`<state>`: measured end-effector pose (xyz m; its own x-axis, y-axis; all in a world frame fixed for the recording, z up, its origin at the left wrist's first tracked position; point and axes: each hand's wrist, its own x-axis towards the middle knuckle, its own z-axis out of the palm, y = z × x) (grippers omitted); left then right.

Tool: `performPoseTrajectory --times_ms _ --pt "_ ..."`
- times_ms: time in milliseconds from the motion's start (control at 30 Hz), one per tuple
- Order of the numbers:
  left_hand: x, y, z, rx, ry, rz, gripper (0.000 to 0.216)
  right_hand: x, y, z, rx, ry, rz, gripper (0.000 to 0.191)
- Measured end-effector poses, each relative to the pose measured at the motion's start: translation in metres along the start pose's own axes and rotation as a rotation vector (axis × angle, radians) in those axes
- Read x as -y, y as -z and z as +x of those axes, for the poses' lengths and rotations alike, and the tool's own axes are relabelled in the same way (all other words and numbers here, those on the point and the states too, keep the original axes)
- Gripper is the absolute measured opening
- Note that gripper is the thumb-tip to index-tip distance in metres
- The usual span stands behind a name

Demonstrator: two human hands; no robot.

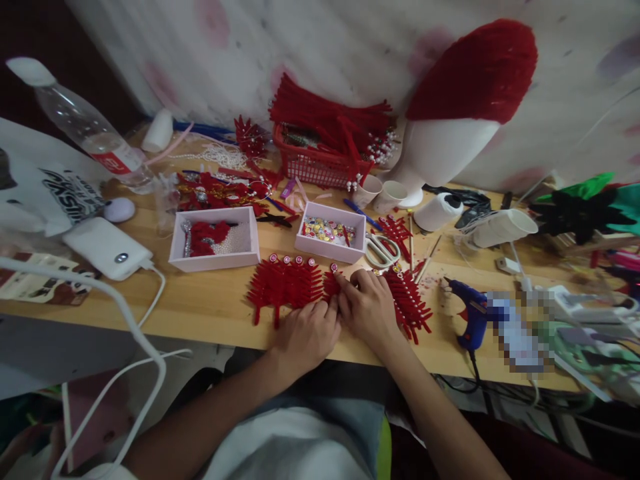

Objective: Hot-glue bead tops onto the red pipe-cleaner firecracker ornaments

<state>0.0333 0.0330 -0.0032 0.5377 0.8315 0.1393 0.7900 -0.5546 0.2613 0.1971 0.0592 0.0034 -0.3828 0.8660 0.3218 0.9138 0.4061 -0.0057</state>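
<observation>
At the near edge of the wooden table, my left hand (309, 333) and my right hand (369, 305) meet over a red fuzzy chenille piece (331, 283) with a round red-and-white bead at its top. Both hands are closed, their fingertips pinching at this piece and partly hiding it. Left of it lie several similar red fuzzy pieces (285, 290) in a row, each topped with a round bead. More red pieces edged with small white beads (409, 303) lie just right of my right hand.
Behind my hands stand a white box of beads (330, 252) and another box (215, 261) with pearls and red pieces. White-handled scissors (383, 252) and a blue glue gun (474, 313) lie to the right. At the back are a red basket (320, 167) and a mannequin head (445, 150).
</observation>
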Motion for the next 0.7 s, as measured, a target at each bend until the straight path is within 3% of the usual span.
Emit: performPoseTrajectory --times_ms 167,267,400,700 --pt "0.0 -0.001 -0.001 -0.013 -0.011 0.006 0.035 -0.002 -0.005 -0.003 -0.115 -0.059 0.158 0.035" --pt "0.001 -0.001 -0.002 -0.003 -0.008 0.013 0.037 -0.002 -0.004 0.004 -0.177 -0.204 0.33 0.026" --pt "0.002 0.0 -0.003 0.008 0.002 0.018 0.036 0.001 -0.004 0.02 -0.162 -0.381 0.472 0.013" --pt "0.002 -0.001 -0.003 -0.024 -0.02 0.048 0.034 -0.006 -0.017 0.031 -0.156 -0.37 0.599 0.015"
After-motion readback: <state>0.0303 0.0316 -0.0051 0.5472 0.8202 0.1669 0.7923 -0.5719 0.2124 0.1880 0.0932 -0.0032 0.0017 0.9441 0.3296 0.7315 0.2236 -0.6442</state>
